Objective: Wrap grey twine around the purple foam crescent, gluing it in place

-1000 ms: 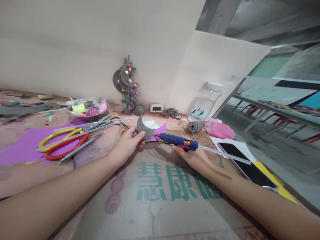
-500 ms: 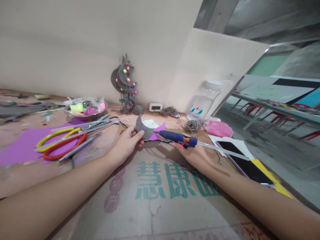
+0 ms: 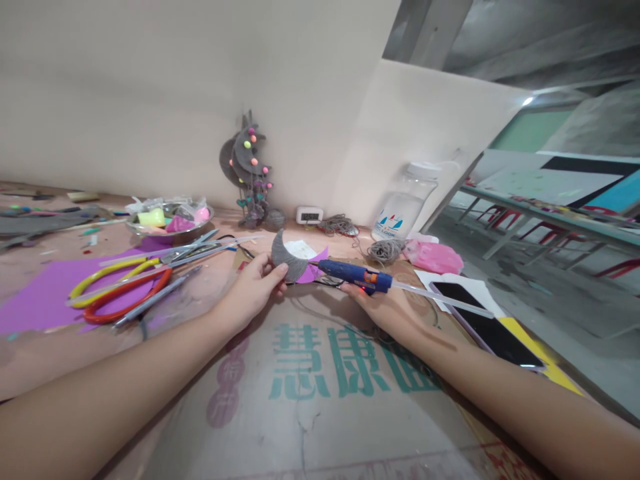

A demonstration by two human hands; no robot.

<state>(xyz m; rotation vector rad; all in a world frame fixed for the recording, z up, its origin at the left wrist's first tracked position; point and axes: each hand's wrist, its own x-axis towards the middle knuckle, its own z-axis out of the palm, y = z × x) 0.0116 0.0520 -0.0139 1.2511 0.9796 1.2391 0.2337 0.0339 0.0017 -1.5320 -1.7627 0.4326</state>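
Note:
Between the thumb and fingers of my left hand is a crescent moon, its left part wrapped in grey yarn and its right tip showing bare purple. My right hand grips a blue glue gun from below, with a long clear glue stick sticking out of its back end. The gun's nozzle meets the crescent near the edge of the grey wrapping; whether glue is flowing I cannot tell. A thin strand of grey yarn trails beneath both hands over the printed cardboard.
Left lie scissors on purple sheet, beside a metal bowl of clay packets. Behind stand a grey moon ornament, a small timer and a water bottle. A yarn bundle, pink bag and phone lie right.
The view has shifted very slightly. Both hands keep their hold, and the glue gun's nozzle stays at the crescent with hardly any movement.

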